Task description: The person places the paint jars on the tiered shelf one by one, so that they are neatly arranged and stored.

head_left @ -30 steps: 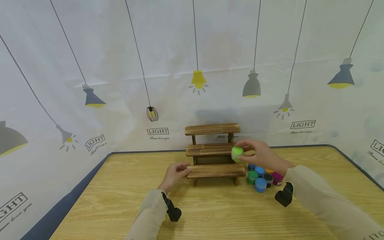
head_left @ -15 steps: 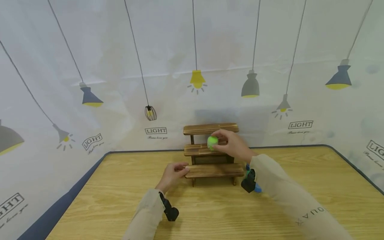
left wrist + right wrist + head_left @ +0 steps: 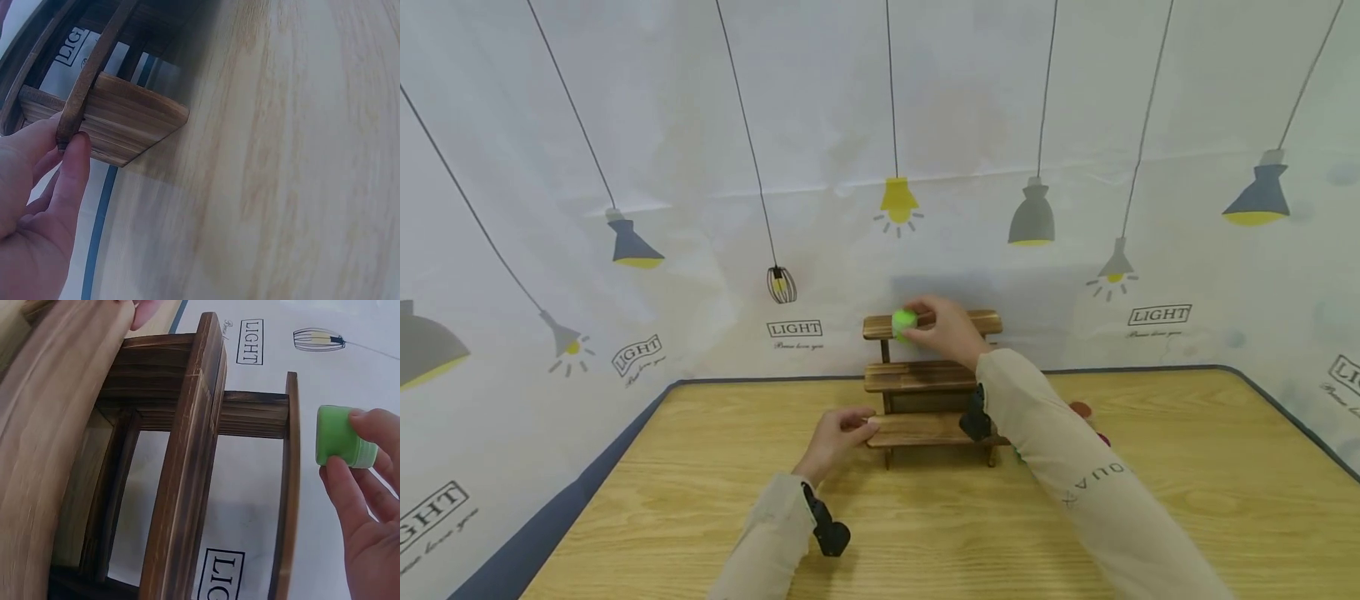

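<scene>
A three-tier wooden display stand [image 3: 917, 430] rests on the table near the back wall. At the left end of its lowest shelf, my left hand [image 3: 833, 440] pinches the board between thumb and fingers, as the left wrist view shows as well. My right hand [image 3: 951, 332] holds a small paint jar [image 3: 903, 320] with a bright green lid, at the left part of the top shelf. In the right wrist view, thumb and fingertips grip the green jar [image 3: 336, 434], which appears just above the top board [image 3: 290, 487]. Whether it touches the shelf I cannot tell.
Right of the stand, more small jars are mostly hidden behind my right sleeve [image 3: 1060, 450]; a reddish-orange lid [image 3: 1080, 409] and a bit of magenta [image 3: 1103, 439] peek out. A printed cloth wall [image 3: 820, 225] rises behind the wood-grain table [image 3: 715, 467].
My right hand has carried the green jar left and up, from the stand's right side to its top shelf. The left hand keeps its grip on the lowest shelf.
</scene>
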`<state>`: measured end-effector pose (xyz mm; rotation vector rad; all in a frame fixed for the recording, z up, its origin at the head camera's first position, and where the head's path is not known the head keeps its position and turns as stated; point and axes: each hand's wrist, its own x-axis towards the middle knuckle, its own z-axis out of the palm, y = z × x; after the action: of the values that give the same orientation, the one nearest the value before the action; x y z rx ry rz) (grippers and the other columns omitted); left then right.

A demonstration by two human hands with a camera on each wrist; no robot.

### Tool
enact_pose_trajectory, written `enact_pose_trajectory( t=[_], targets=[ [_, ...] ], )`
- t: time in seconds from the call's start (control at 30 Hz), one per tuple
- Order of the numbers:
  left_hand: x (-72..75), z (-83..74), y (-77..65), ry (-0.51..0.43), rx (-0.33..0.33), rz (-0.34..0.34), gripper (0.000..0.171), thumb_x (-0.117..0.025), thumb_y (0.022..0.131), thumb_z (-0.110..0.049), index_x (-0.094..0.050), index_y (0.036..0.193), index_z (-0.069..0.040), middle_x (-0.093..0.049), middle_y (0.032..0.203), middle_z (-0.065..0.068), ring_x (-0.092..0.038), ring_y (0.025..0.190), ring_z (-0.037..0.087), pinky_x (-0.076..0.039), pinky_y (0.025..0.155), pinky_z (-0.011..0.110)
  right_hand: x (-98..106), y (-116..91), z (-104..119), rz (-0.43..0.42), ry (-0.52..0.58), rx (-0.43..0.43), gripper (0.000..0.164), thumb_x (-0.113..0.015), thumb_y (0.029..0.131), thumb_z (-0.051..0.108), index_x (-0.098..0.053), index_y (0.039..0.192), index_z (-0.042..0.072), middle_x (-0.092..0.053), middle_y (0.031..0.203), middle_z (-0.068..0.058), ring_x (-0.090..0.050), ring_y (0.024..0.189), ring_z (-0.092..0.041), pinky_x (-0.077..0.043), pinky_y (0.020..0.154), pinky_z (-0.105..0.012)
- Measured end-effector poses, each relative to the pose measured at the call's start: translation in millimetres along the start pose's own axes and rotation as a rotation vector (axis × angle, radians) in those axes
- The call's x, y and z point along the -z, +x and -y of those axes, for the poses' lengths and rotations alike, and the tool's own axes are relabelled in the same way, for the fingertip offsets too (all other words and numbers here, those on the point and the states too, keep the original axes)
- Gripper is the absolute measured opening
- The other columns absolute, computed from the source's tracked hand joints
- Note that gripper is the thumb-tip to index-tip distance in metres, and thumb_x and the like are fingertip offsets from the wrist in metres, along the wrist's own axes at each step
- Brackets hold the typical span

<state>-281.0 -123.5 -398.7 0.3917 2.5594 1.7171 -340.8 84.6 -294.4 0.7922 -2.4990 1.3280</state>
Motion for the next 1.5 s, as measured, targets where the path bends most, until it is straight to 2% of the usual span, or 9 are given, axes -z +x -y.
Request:
enact_pose_trajectory(
  t=[0.13,0.27,0.47,0.67,0.83,1.07,1.23,1.37,1.5],
  targets=[
    [0.1,-16.3,-9.1,0.016,-0.002,-0.005,0.028,-0.057,0.086,-0.006,-0.057,0.109,0.010,-0.061,0.089,0.019,-0.058,0.079,0.025,-0.049,0.071,0.043,-6.4,8.4,0.4,-0.008,-0.001,-0.061,0.038,-0.064,0.081,0.008,-0.052,0.116,-0.002,-0.056,0.110,-0.017,-0.055,0.098,-0.029,-0.050,0.075,-0.034],
    [-0.2,-20.8,-12.3,0.031,0.006,-0.006,0.029,-0.056,0.087,-0.006,-0.056,0.111,0.010,-0.060,0.093,0.021,-0.058,0.082,0.026,-0.049,0.073,0.040,-11.1,14.3,-0.9,-0.014,0.012,-0.089,0.039,-0.064,0.081,0.007,-0.051,0.117,-0.002,-0.055,0.112,-0.017,-0.054,0.099,-0.028,-0.050,0.075,-0.033],
    [-0.2,-5.1,-3.5,0.000,-0.027,0.006,0.031,-0.057,0.087,-0.009,-0.056,0.111,0.010,-0.060,0.095,0.020,-0.057,0.085,0.027,-0.049,0.071,0.036,-16.2,21.1,-3.3,-0.027,0.024,-0.109,0.040,-0.064,0.082,0.009,-0.051,0.118,-0.002,-0.055,0.112,-0.016,-0.054,0.100,-0.027,-0.049,0.076,-0.034],
    [-1.1,16.1,7.4,0.017,-0.026,-0.013,0.032,-0.059,0.086,-0.017,-0.060,0.111,0.002,-0.061,0.094,0.011,-0.058,0.084,0.020,-0.049,0.070,0.031,-20.2,21.1,-2.0,-0.044,0.026,-0.092,0.038,-0.063,0.082,0.009,-0.052,0.117,-0.001,-0.055,0.112,-0.016,-0.055,0.100,-0.028,-0.048,0.079,-0.035],
    [-0.7,18.0,8.3,0.015,-0.024,0.004,0.030,-0.059,0.086,-0.016,-0.060,0.111,0.001,-0.061,0.091,0.010,-0.058,0.079,0.017,-0.050,0.068,0.031,-22.6,20.6,-3.4,-0.047,0.010,-0.119,0.038,-0.062,0.084,0.013,-0.051,0.119,0.004,-0.055,0.114,-0.014,-0.053,0.102,-0.026,-0.047,0.081,-0.036],
    [-0.6,1.3,-0.3,-0.016,-0.020,0.031,0.030,-0.056,0.087,-0.007,-0.056,0.111,0.010,-0.060,0.090,0.019,-0.058,0.079,0.027,-0.049,0.070,0.043,-26.9,22.4,-7.3,-0.038,0.027,-0.130,0.038,-0.062,0.084,0.011,-0.049,0.118,0.002,-0.055,0.111,-0.015,-0.054,0.100,-0.027,-0.047,0.080,-0.037],
    [-2.7,19.9,9.9,0.006,-0.006,0.022,0.032,-0.059,0.086,-0.015,-0.059,0.111,0.004,-0.061,0.091,0.012,-0.058,0.078,0.017,-0.051,0.068,0.033,-30.5,22.8,-7.3,-0.073,-0.003,-0.151,0.039,-0.064,0.082,0.012,-0.049,0.117,0.003,-0.056,0.108,-0.015,-0.055,0.097,-0.025,-0.048,0.079,-0.036],
    [-3.1,21.5,9.9,0.011,0.003,0.011,0.032,-0.059,0.086,-0.018,-0.060,0.111,0.002,-0.061,0.091,0.010,-0.058,0.079,0.016,-0.051,0.069,0.033,-32.0,21.9,-8.0,-0.088,-0.008,-0.155,0.046,-0.065,0.081,0.013,-0.045,0.121,0.003,-0.055,0.110,-0.015,-0.055,0.098,-0.026,-0.048,0.079,-0.037],
    [-3.6,21.0,9.4,0.006,-0.013,-0.002,0.031,-0.059,0.086,-0.017,-0.060,0.110,0.002,-0.061,0.092,0.011,-0.059,0.080,0.018,-0.051,0.069,0.032,-29.3,21.2,-11.3,-0.086,0.056,-0.153,0.057,-0.066,0.080,0.014,-0.038,0.129,0.004,-0.051,0.117,-0.017,-0.052,0.104,-0.027,-0.046,0.083,-0.038]
  ],
)
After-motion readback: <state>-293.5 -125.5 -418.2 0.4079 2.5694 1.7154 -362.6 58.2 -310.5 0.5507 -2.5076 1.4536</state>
